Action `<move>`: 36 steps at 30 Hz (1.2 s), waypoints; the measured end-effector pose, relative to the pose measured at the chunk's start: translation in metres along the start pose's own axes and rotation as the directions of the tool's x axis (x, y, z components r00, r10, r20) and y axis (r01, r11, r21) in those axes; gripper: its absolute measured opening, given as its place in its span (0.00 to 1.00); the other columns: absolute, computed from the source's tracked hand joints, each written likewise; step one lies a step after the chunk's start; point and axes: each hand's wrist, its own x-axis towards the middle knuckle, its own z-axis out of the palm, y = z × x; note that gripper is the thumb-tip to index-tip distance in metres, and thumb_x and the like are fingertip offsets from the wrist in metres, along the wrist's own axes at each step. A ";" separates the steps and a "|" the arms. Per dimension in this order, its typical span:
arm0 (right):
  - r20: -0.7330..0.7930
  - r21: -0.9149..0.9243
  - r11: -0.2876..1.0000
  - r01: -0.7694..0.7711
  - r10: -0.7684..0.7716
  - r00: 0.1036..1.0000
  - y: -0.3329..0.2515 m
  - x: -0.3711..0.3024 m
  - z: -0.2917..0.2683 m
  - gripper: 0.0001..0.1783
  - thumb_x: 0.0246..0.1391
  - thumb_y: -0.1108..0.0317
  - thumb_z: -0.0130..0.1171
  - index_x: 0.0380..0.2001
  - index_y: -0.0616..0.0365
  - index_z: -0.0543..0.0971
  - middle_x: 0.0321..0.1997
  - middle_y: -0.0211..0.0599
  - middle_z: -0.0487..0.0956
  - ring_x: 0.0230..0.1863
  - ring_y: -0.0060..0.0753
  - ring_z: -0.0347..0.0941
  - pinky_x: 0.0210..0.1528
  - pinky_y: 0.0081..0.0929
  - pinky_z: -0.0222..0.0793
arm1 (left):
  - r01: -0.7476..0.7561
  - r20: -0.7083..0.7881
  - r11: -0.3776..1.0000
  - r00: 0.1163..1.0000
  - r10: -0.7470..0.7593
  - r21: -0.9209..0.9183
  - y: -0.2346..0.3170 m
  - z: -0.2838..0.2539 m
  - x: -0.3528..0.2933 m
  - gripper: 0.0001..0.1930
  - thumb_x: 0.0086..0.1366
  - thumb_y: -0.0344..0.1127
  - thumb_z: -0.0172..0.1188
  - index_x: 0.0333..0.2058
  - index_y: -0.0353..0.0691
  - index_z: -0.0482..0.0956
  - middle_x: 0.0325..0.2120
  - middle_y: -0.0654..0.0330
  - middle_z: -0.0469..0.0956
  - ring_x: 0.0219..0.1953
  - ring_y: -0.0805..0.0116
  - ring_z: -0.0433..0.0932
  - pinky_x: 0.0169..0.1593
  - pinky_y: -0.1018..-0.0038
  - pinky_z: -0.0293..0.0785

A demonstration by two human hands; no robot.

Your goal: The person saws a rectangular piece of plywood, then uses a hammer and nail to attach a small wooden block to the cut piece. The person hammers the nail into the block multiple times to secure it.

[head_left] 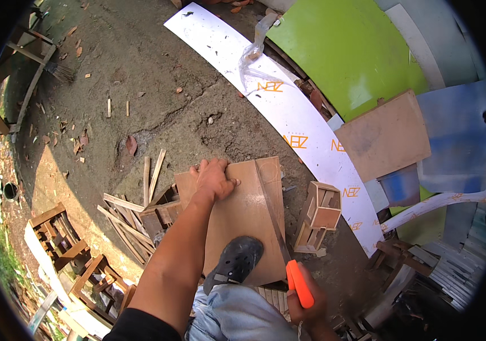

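A thin brown plywood board (234, 227) lies in front of me, raised off the ground. My left hand (213, 179) presses down on its far part, fingers spread near the far edge. In my right hand (308, 310) is the orange handle of a handsaw (301, 284), gripped near the board's right corner on my side. The long saw blade (270, 207) runs away from me along the board's right part, lying over its surface close to the right edge. A dark clog (236, 258) on my foot stands on the near part of the board.
Right of the board stands a small wooden frame box (319, 213). Thin wood strips (132, 224) lie left. Beyond are a long white printed sheet (294, 122), a green panel (348, 48) and another brown board (388, 133). Wooden frames (75, 253) fill the lower left.
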 end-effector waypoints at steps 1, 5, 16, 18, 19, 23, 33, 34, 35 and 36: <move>-0.057 0.030 0.994 0.106 -0.104 0.993 0.006 0.021 0.009 0.34 0.50 0.78 0.58 0.64 0.68 0.70 0.40 0.50 0.84 0.37 0.28 0.83 0.43 0.26 0.77 | 0.009 -0.002 1.000 1.000 -0.009 -0.003 0.000 0.001 0.000 0.34 0.54 0.56 0.71 0.58 0.49 0.77 0.55 0.57 0.75 0.63 0.53 0.65 0.69 0.41 0.41; -0.010 0.111 0.990 -0.087 0.088 0.996 0.044 0.090 0.059 0.33 0.53 0.78 0.55 0.65 0.64 0.70 0.42 0.52 0.83 0.38 0.26 0.81 0.43 0.26 0.76 | 0.020 0.015 1.000 1.000 -0.020 -0.002 -0.005 0.005 -0.010 0.33 0.55 0.56 0.70 0.57 0.48 0.78 0.55 0.56 0.75 0.63 0.53 0.65 0.69 0.41 0.41; -0.020 0.073 0.990 0.123 -0.122 0.992 0.014 0.042 0.019 0.34 0.52 0.78 0.54 0.66 0.67 0.69 0.50 0.51 0.83 0.35 0.29 0.79 0.43 0.27 0.76 | 0.053 0.092 0.999 0.994 -0.053 0.000 0.003 0.001 -0.017 0.31 0.58 0.54 0.69 0.58 0.50 0.77 0.57 0.61 0.74 0.66 0.57 0.62 0.70 0.42 0.40; 0.005 0.101 0.995 -0.019 0.019 1.000 0.039 0.104 0.059 0.32 0.53 0.77 0.54 0.65 0.67 0.70 0.51 0.52 0.83 0.40 0.29 0.79 0.46 0.28 0.75 | 0.044 0.112 0.999 0.993 -0.042 -0.015 0.001 0.000 -0.018 0.31 0.58 0.54 0.69 0.59 0.51 0.76 0.58 0.61 0.73 0.66 0.58 0.62 0.71 0.41 0.39; -0.003 0.120 0.990 -0.079 0.080 0.997 0.048 0.119 0.069 0.32 0.54 0.77 0.54 0.64 0.67 0.70 0.50 0.52 0.83 0.41 0.29 0.79 0.47 0.27 0.74 | 0.028 0.008 1.000 1.000 -0.028 -0.013 0.001 -0.001 -0.018 0.32 0.58 0.54 0.69 0.59 0.51 0.76 0.58 0.61 0.73 0.67 0.58 0.62 0.71 0.41 0.38; 0.027 0.199 0.971 -0.134 0.132 0.991 0.047 0.076 0.046 0.33 0.53 0.78 0.55 0.65 0.66 0.70 0.51 0.51 0.82 0.45 0.29 0.79 0.49 0.25 0.73 | 0.031 0.103 0.999 0.994 -0.029 -0.018 0.002 -0.003 -0.013 0.33 0.58 0.54 0.69 0.59 0.50 0.76 0.58 0.60 0.73 0.68 0.57 0.61 0.72 0.40 0.38; 0.094 0.096 0.967 -0.234 0.226 0.970 0.018 0.132 0.060 0.33 0.54 0.79 0.54 0.66 0.63 0.69 0.49 0.46 0.81 0.43 0.27 0.76 0.48 0.26 0.73 | 0.070 0.115 0.997 0.991 -0.064 -0.045 0.005 -0.010 -0.014 0.30 0.58 0.52 0.70 0.58 0.50 0.77 0.56 0.61 0.74 0.64 0.58 0.63 0.70 0.46 0.41; 0.121 0.106 0.962 -0.252 0.239 0.963 0.027 0.141 0.069 0.34 0.53 0.79 0.55 0.66 0.60 0.70 0.46 0.40 0.81 0.39 0.24 0.73 0.45 0.26 0.72 | 0.058 0.076 0.997 0.996 -0.055 -0.042 0.004 -0.011 -0.013 0.31 0.58 0.52 0.69 0.58 0.51 0.77 0.56 0.61 0.74 0.64 0.58 0.63 0.70 0.46 0.42; 0.103 0.109 0.956 -0.271 0.260 0.960 0.034 0.137 0.071 0.33 0.53 0.79 0.55 0.66 0.61 0.70 0.47 0.41 0.81 0.40 0.24 0.74 0.46 0.26 0.72 | 0.063 0.093 0.997 0.994 -0.059 -0.040 0.003 -0.012 -0.012 0.31 0.58 0.53 0.69 0.58 0.51 0.77 0.56 0.61 0.74 0.64 0.58 0.63 0.70 0.46 0.42; 0.079 0.140 0.962 -0.233 0.224 0.971 0.037 0.120 0.065 0.33 0.53 0.78 0.55 0.65 0.63 0.70 0.47 0.41 0.82 0.42 0.25 0.75 0.47 0.25 0.73 | 0.070 0.137 0.997 0.988 -0.066 -0.024 0.003 -0.012 -0.011 0.31 0.58 0.53 0.69 0.59 0.51 0.77 0.55 0.61 0.74 0.64 0.58 0.63 0.69 0.46 0.42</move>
